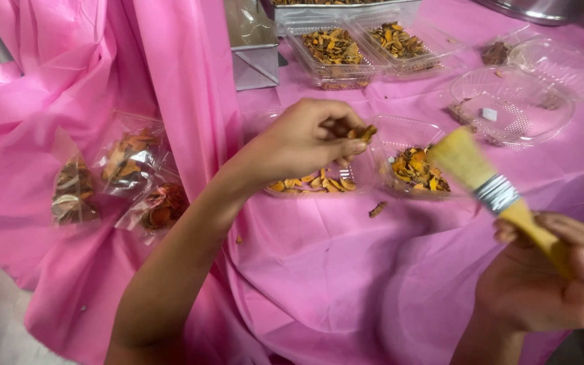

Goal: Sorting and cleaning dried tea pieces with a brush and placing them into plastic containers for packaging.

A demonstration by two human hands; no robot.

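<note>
Right hand (542, 284) grips brush (488, 182); left hand (305, 142) pinches dried piece (365, 132).

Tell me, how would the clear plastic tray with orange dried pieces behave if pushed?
The tray looks thin, so it would probably flex and slide lightly over the pink cloth. Its dried pieces lie loose and might spill.

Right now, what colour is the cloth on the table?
Pink. The cloth shows best in the head view, spread under the trays.

Left hand (305, 142) raised, fingertips pinched, right hand (545, 280) fisted, grip closed
</note>
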